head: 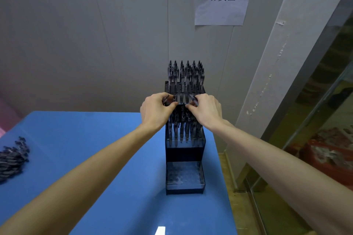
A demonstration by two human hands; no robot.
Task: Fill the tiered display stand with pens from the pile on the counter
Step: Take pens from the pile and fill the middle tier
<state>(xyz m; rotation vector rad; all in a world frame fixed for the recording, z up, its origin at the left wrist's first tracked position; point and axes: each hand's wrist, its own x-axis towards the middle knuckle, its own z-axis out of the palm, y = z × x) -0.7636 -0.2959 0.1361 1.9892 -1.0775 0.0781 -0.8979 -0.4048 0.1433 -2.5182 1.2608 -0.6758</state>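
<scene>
A smooth blue tabletop (pixel 99 158) carries a dark, stepped plastic display stand (pixel 185 170) near its right edge — lowest tier bare. Loose pens (pixel 11 160) lie heaped far left. Over the middle tier, left hand (pixel 155 109) and right hand (pixel 207 109) each pinch a pen, grip clamped.

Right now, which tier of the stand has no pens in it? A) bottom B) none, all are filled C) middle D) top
A: the bottom tier shows only bare holes, while pens stand in the top tier and middle tier.
</scene>
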